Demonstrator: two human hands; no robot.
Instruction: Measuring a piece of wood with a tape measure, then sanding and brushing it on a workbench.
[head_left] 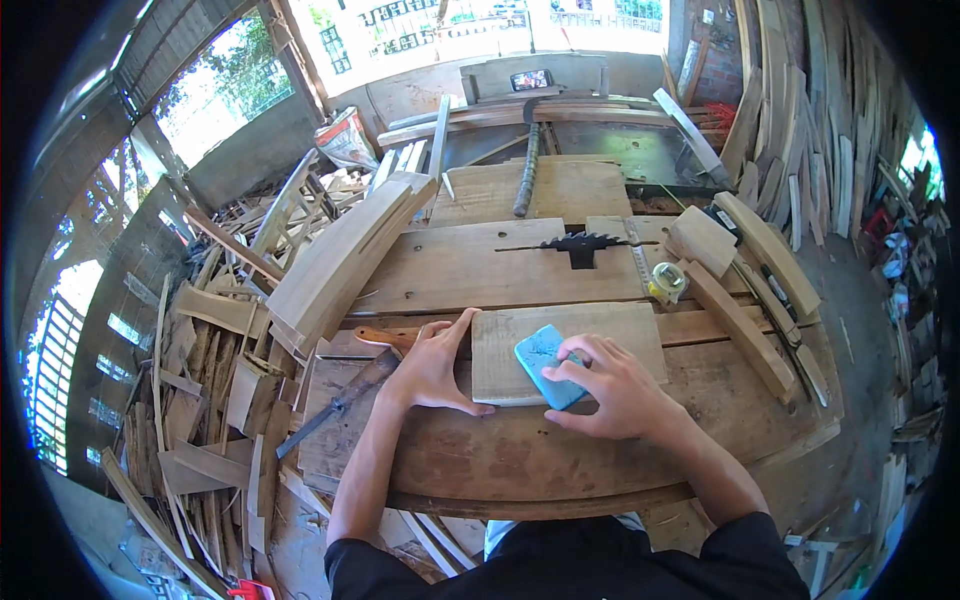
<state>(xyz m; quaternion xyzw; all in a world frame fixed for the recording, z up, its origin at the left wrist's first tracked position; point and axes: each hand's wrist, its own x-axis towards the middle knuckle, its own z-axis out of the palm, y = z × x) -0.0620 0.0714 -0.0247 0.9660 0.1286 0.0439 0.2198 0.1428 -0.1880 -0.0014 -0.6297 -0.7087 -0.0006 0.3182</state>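
Note:
A short, pale wooden board [503, 350] lies flat on the wooden workbench [560, 465] in front of me. My left hand [430, 366] is spread round the board's left end, thumb at the near corner and fingertips at the far one. My right hand [622, 392] has its fingers and thumb on a turquoise, rounded rectangular block [545, 360] with dark smudges. That block rests slantwise on top of the board, and its underside is hidden. Beside my left hand are an orange-brown wooden handle [385, 336] and a long dark metal tool [345, 398].
Beyond the board a toothed saw blade [581, 248] shows at a slot in the bench. A yellow tape measure [667, 283] sits to its right, near several wood pieces [740, 325]. Thick beams [345, 265] lean at left above heaped offcuts [205, 400]. A wrapped-handle tool [529, 170] lies farther back.

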